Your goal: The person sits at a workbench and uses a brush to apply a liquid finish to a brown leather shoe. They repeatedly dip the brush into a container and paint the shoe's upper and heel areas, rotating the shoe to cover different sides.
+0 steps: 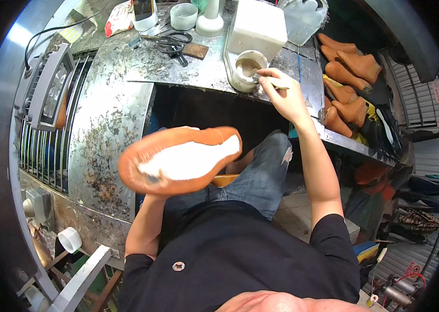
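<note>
My left hand (156, 198) is closed round a brown leather shoe upper (178, 183), mostly hidden beneath it. The upper's underside faces up, showing a white insole (191, 158) with the leather edge folded over around it. At the bench, my right hand (281, 94) pinches a thin pale-handled brush (283, 88). The brush's far end points into a jar (241, 83) of whitish, glue-like stuff; its tip I cannot make out. That jar sits at the foot of a white box-shaped stand (257, 28).
Scissors (175, 41), a small brown block (195, 50) and a white tub (183, 16) lie at the back of the metal bench (110, 104). More brown uppers (352, 67) are piled at the right. A lamp (50, 88) stands at the left.
</note>
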`<state>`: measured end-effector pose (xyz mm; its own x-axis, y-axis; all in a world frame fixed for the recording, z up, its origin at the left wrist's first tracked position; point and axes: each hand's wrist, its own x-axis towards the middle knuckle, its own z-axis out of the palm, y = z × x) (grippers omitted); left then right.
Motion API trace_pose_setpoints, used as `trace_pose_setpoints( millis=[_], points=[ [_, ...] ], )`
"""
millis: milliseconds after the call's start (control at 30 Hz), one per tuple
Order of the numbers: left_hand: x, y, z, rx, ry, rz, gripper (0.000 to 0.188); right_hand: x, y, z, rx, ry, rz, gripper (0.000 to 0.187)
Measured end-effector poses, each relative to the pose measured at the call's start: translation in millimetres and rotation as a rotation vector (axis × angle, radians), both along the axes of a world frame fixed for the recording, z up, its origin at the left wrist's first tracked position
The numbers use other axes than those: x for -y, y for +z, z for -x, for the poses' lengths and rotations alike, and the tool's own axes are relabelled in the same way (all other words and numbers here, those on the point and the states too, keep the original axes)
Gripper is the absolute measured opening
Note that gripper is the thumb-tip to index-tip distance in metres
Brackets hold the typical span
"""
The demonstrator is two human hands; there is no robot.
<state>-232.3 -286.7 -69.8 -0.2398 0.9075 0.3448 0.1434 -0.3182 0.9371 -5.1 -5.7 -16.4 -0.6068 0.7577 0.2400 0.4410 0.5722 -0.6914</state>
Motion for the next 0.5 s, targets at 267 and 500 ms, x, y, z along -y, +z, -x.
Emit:
trace_pose_setpoints(
  millis=[267,500],
  points=[
    [-38,7,7,-0.649,0.248,-0.447,0.06,15,-13,-25,-0.314,-0.149,0.27,0.025],
    [-43,4,1,-0.827,0.235,-0.465,0.051,55,-23,-32,-1.008,-0.079,0.99,0.04]
  ],
)
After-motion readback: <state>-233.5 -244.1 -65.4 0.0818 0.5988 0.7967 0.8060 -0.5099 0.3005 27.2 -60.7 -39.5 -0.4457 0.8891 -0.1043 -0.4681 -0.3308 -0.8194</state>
